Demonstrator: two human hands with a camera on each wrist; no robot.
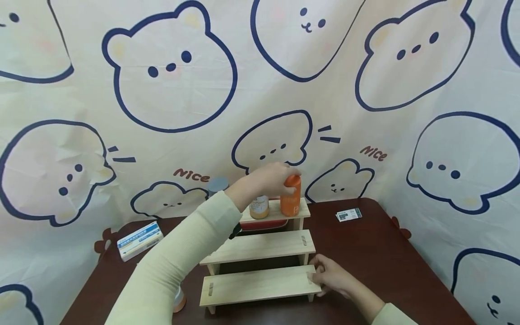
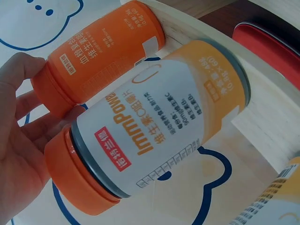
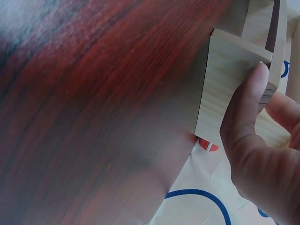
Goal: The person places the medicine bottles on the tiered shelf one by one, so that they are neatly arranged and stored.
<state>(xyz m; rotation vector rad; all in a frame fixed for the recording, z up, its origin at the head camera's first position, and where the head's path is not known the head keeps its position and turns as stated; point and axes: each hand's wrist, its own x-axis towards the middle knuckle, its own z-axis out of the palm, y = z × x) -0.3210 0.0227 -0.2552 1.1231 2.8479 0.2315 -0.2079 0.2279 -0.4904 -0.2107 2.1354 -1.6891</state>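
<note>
My left hand [image 1: 273, 179] holds an orange bottle [image 1: 290, 202] by its cap, at the right end of the top step of a wooden tiered rack [image 1: 260, 285]. In the left wrist view the thumb lies against that orange cap, and the bottle's base meets the pale wood. Beside it stands a white-and-yellow vitamin bottle [image 2: 159, 122] with an orange lid, close to my palm. My right hand [image 1: 332, 274] grips the right end of the lowest step. From the right wrist, the thumb presses the outer face of a wooden end piece [image 3: 225, 89], with fingers around the other side.
A blue-and-white box [image 1: 140, 240] lies on the dark red table at the left, and a small printed card [image 1: 348, 214] at the back right. A partly hidden bottle [image 1: 179, 302] stands left of the rack. Something red [image 2: 267, 49] sits behind the steps. Patterned cloth surrounds the table.
</note>
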